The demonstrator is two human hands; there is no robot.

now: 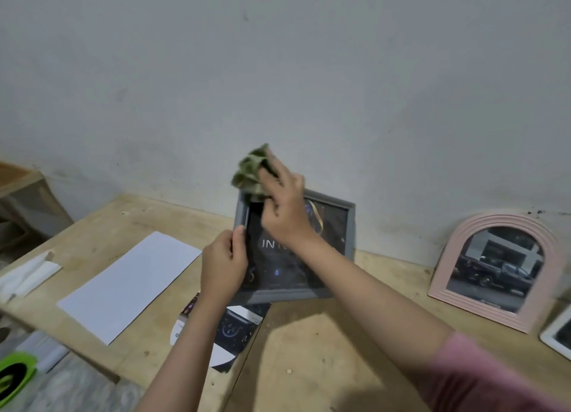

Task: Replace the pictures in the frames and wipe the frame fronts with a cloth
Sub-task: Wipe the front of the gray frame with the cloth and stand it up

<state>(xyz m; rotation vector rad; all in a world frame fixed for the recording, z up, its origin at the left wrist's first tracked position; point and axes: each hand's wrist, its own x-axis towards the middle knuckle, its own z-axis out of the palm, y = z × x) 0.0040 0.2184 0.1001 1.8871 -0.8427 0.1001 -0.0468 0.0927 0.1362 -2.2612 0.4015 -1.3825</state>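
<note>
Bare grey wall rises behind my rough plywood bench (309,350), its top pale and flecked with crumbs. I have the grey frame (350,226) stood up on its lower edge, tilted back toward the wall. My left hand (224,266) grips its left side, thumb on the front rail. My right hand (284,207) clutches the crumpled green cloth (250,173) at the frame's upper left corner. The dark picture (335,223) is already behind the front.

As I see it, the risk is the frame: it balances on one thin edge, so a hard push from the cloth could skid it along the bench or tip it against the wall. My left thumb on the rail could also leave a smear I would have to wipe again. Grit on the bench might get picked up if the cloth drags low.

The frame is flat-railed and rectangular, and its front looks glossy. The cloth looks soft and nubbly. A white sheet (129,285) lies flat to my left, a printed picture (234,331) under my left forearm. A ribbed pink arched frame (494,272) leans on the wall to my right.
</note>
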